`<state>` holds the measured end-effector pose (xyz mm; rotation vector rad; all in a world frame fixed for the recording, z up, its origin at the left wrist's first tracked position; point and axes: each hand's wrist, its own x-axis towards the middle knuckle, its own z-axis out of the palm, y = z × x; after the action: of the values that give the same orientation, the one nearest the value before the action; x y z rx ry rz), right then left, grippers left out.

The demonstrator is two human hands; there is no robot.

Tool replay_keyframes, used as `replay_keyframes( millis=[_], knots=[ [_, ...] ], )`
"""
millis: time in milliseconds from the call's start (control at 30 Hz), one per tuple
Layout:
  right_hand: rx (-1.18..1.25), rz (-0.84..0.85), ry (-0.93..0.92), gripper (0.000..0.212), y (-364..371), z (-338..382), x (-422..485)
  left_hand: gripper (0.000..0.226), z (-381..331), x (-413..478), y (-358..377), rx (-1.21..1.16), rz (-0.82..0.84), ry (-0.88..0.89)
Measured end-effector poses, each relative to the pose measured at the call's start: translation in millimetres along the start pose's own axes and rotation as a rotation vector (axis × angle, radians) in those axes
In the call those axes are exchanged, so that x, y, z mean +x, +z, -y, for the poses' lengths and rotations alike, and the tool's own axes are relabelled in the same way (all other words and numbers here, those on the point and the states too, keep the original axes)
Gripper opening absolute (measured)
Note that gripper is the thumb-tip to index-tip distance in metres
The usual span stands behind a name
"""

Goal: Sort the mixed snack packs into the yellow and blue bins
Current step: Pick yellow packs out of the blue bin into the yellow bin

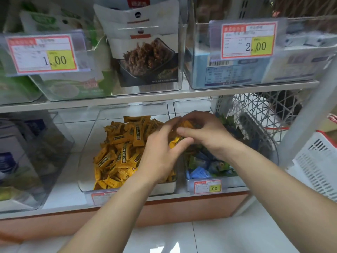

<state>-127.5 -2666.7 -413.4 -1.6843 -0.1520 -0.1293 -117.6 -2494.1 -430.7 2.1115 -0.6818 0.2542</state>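
Note:
A clear bin (87, 172) on the lower shelf is heaped with several yellow snack packs (118, 148). Beside it on the right, another clear bin (235, 181) holds blue and green snack packs (206, 168). My left hand (164, 152) and my right hand (204, 132) meet above the gap between the two bins. Both are curled around yellow packs (175, 141), one pack showing between my left thumb and fingers. How many packs each hand holds is hidden by the fingers.
Price tags (207, 187) hang on the bin fronts. The upper shelf (164, 96) carries clear bins of other packaged goods close above my hands. A grey wire basket (259, 114) and a white plastic basket (321, 161) stand at the right. A clear bin (27, 154) stands left.

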Motion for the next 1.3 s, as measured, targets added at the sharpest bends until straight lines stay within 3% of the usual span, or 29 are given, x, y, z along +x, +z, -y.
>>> replay_keyframes(
  millis=[100, 167, 233, 367, 467, 533, 633, 733, 800, 1067, 1300],
  knots=[
    [0.049, 0.073, 0.083, 0.016, -1.9, 2.1, 5.9, 0.048, 6.6, 1.4, -11.6, 0.031, -0.068, -0.031],
    [-0.099, 0.022, 0.071, 0.010, -9.4, -1.9, 13.4, 0.038, 17.8, 3.8, -23.2, 0.103, -0.058, -0.102],
    [-0.307, 0.001, 0.038, 0.016, -18.9, -13.7, 22.0, 0.044, 32.1, 4.2, -34.4, 0.276, -0.047, -0.193],
    [-0.831, 0.335, 0.180, 0.014, -27.3, -46.3, 36.0, 0.055, 43.5, 3.4, -42.3, 0.555, -0.076, -0.184],
    [-1.087, 0.542, 0.317, 0.035, -22.7, -60.5, 43.9, 0.054, 39.3, 5.2, -37.3, 0.559, -0.045, -0.108],
    [-1.101, 0.625, 0.411, 0.047, -17.0, -60.1, 49.9, 0.049, 37.1, 5.8, -32.1, 0.468, 0.022, -0.115],
    [-1.139, 0.709, 0.455, 0.049, -10.6, -59.1, 57.3, 0.047, 35.9, 2.9, -24.3, 0.400, 0.087, -0.124],
    [-1.183, 0.779, 0.428, 0.024, -5.9, -62.1, 59.9, 0.047, 36.4, 0.2, -22.2, 0.394, 0.074, -0.105],
    [-1.188, 0.743, 0.373, 0.006, -6.9, -67.9, 59.2, 0.046, 37.9, -0.1, -22.2, 0.380, 0.070, -0.108],
    [-0.790, 0.338, 0.246, 0.010, -43.2, -66.5, 44.5, 0.044, 42.2, 0.5, -23.5, 0.305, 0.063, -0.135],
    [-0.929, 0.493, 0.388, 0.026, -21.9, -76.1, 46.1, 0.042, 38.0, -1.3, -18.8, 0.325, 0.082, -0.166]
  ],
)
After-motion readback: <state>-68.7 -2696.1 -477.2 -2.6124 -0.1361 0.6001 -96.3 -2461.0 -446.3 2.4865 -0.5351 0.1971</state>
